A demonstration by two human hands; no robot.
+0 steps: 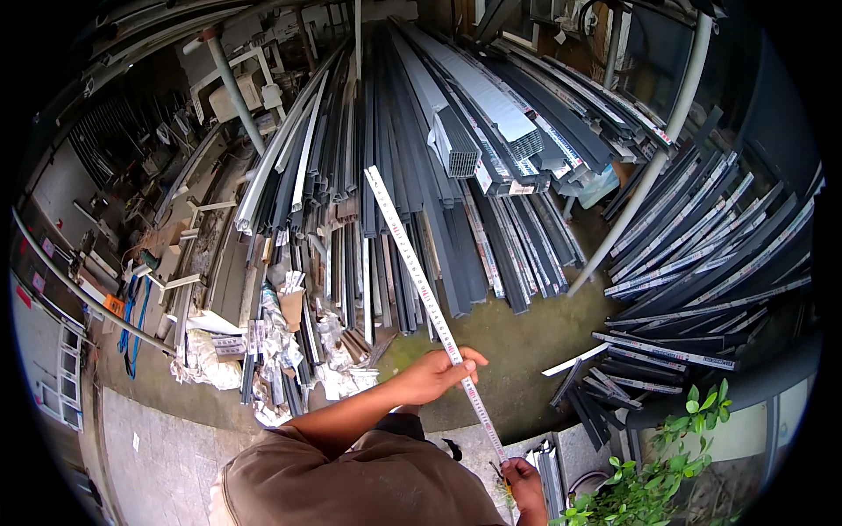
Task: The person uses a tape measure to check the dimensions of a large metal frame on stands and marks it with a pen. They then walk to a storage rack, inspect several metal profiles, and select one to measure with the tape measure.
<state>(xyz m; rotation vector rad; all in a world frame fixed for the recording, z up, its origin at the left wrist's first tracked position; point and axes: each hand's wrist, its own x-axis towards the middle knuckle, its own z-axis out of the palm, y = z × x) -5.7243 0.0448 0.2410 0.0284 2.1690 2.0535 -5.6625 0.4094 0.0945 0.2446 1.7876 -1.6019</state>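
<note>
A long white tape measure blade [408, 250] is pulled out, running from the metal profiles at the far end back toward my body. My left hand [437, 375] is closed on the blade partway along, thumb on top and index finger reaching past its edge. At the near end, lower right, my right hand [524, 484] is closed around the tape measure's case, mostly hidden by the fingers; a bit of yellow and black shows. The blade's far tip lies over the dark grey profiles [381, 131], and I cannot tell whether it touches them.
Long profiles with white-wrapped bundles [504, 123] fill the rack ahead. More dark lengths [702, 237] are stacked at the right, behind a slanting pole [640, 188]. Crumpled wrapping [281, 351] lies left, near a blue strap [132, 329]. A leafy plant [649, 473] stands lower right.
</note>
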